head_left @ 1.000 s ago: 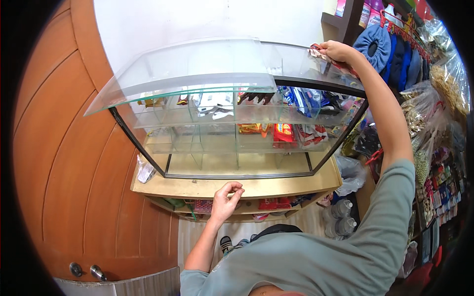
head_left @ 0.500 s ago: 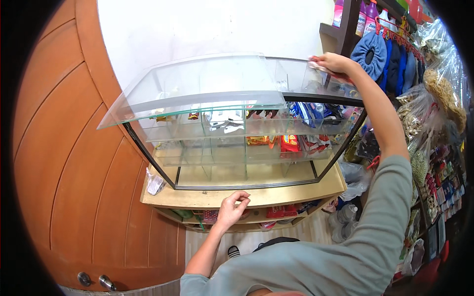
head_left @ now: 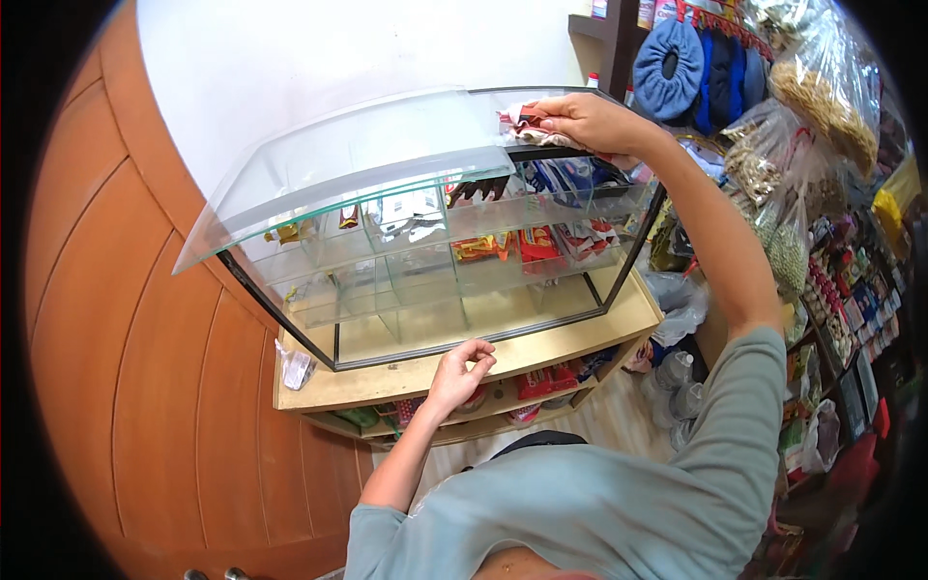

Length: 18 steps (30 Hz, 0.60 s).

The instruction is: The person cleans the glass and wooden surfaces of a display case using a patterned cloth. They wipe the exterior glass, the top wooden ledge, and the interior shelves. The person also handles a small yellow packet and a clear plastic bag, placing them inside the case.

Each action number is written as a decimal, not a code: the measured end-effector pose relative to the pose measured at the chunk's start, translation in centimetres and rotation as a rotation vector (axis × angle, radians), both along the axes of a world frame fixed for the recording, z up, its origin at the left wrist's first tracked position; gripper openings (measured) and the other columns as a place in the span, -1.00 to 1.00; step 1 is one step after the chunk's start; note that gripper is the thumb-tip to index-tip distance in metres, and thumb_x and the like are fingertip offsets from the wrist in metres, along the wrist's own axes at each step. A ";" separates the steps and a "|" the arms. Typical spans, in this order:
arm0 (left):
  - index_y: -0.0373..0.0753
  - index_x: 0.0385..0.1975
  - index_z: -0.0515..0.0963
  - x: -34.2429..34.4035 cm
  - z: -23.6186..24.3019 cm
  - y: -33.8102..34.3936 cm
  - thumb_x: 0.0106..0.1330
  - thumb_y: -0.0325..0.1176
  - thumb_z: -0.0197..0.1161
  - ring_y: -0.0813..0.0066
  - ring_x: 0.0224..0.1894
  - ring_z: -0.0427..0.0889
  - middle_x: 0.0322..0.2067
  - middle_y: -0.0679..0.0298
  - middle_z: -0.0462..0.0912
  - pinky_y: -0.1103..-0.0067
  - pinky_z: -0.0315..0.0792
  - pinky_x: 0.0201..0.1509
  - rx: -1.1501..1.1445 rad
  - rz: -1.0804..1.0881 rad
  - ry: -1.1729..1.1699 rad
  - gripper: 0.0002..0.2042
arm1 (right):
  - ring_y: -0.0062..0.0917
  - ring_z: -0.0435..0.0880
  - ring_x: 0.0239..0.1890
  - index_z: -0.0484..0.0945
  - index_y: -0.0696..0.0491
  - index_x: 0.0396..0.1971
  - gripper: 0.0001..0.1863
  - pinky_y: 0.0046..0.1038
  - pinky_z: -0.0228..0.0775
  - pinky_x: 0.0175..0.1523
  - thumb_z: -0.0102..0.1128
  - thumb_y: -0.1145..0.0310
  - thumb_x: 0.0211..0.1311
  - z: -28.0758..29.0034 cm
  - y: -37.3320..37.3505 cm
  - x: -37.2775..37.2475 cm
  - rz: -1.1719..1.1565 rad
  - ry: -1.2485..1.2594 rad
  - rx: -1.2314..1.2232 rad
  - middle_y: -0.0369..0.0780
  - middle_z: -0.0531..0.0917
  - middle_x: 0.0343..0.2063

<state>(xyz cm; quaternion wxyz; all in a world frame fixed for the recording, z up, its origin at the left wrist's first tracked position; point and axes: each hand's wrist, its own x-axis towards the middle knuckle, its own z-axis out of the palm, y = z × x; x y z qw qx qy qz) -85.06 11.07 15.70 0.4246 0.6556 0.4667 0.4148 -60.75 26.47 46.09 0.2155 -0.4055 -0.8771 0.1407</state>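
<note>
A white and red cloth [head_left: 528, 128] is bunched beneath my right hand [head_left: 583, 121], whose fingers press it onto the top right part of a glass display case [head_left: 551, 307]. On the left part of the case's top lies a loose glass panel [head_left: 358, 145]. My left hand [head_left: 462, 377] hovers by the front edge of the wooden cabinet [head_left: 406, 379] that carries the case. Its fingers curl loosely, with a gap at the thumb and nothing seen between them. Glass shelves hold red packets [head_left: 538, 248] and white packets [head_left: 406, 213].
At left stands a brown wooden door [head_left: 164, 367]. Clear plastic bags [head_left: 812, 203] and blue fabric items [head_left: 720, 82] hang on the right. Large plastic bottles [head_left: 677, 387] sit on the floor beside the cabinet. A small plastic bag [head_left: 295, 369] rests on the cabinet's left end.
My right hand has drawn the cloth leftward along the top of the case. The view has shifted right and turned somewhat. The left hand stays by the cabinet's front edge.
</note>
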 end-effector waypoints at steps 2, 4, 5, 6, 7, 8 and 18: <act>-0.33 -0.27 0.51 0.3 1.1 -0.1 0.17 -0.46 0.23 0.57 -0.31 0.55 -0.43 0.33 0.59 0.61 0.39 -0.14 0.036 -0.052 0.093 -0.84 | -0.48 0.56 -0.14 0.44 0.03 0.05 -0.64 -0.55 0.34 -0.03 -0.01 0.31 0.26 -0.3 -0.2 2.6 0.021 -0.041 0.168 -0.13 0.60 -0.12; -0.32 -0.27 0.51 -0.4 0.9 -0.4 0.17 -0.46 0.23 0.57 -0.30 0.55 -0.43 0.33 0.59 0.61 0.39 -0.13 0.009 -0.038 0.110 -0.84 | -0.47 0.58 -0.16 0.45 0.03 0.03 -0.65 -0.54 0.36 -0.04 0.00 0.32 0.24 -0.6 -1.5 5.4 -0.066 0.033 0.109 -0.13 0.61 -0.15; -0.32 -0.28 0.51 -0.6 0.8 -0.6 0.17 -0.46 0.23 0.56 -0.29 0.55 -0.42 0.33 0.59 0.61 0.39 -0.13 -0.002 -0.042 0.115 -0.84 | -0.46 0.60 -0.17 0.46 0.06 0.01 -0.65 -0.52 0.36 -0.03 0.00 0.33 0.24 -0.6 -2.3 7.3 -0.131 0.036 0.157 -0.12 0.62 -0.18; -0.33 -0.28 0.50 -0.7 0.4 -0.4 0.17 -0.46 0.23 0.57 -0.28 0.54 -0.41 0.32 0.58 0.61 0.40 -0.13 -0.012 -0.044 0.095 -0.84 | -0.44 0.60 -0.16 0.47 0.07 0.00 -0.66 -0.51 0.36 -0.03 0.00 0.32 0.24 -1.0 -2.7 10.2 -0.202 0.072 0.219 -0.12 0.62 -0.18; -0.33 -0.28 0.50 -0.9 0.2 -0.3 0.17 -0.48 0.23 0.57 -0.27 0.54 -0.40 0.32 0.58 0.61 0.42 -0.15 -0.013 -0.045 0.109 -0.85 | -0.42 0.60 -0.14 0.48 0.09 -0.02 -0.67 -0.50 0.36 -0.03 0.00 0.32 0.24 -1.7 -2.6 12.0 -0.265 0.109 0.273 -0.11 0.62 -0.18; -0.32 -0.29 0.51 -1.3 -0.6 -0.2 0.15 -0.46 0.22 0.53 -0.31 0.56 -0.43 0.28 0.60 0.59 0.43 -0.17 0.011 -0.027 0.089 -0.84 | -0.40 0.60 -0.16 0.49 0.10 -0.04 -0.67 -0.50 0.36 -0.03 0.00 0.33 0.23 -2.3 -2.8 11.6 -0.310 0.142 0.331 -0.11 0.62 -0.19; -0.27 0.07 0.26 -1.5 2.5 0.3 0.27 -0.21 0.13 0.44 -0.04 0.47 0.02 0.23 0.39 0.51 0.33 0.06 -0.024 -0.061 -0.279 -0.56 | -0.29 0.49 -0.11 0.56 0.10 -0.26 -0.81 -0.33 0.21 0.12 0.13 0.41 0.12 -8.6 -9.6 -3.4 0.131 0.427 0.473 -0.13 0.59 -0.23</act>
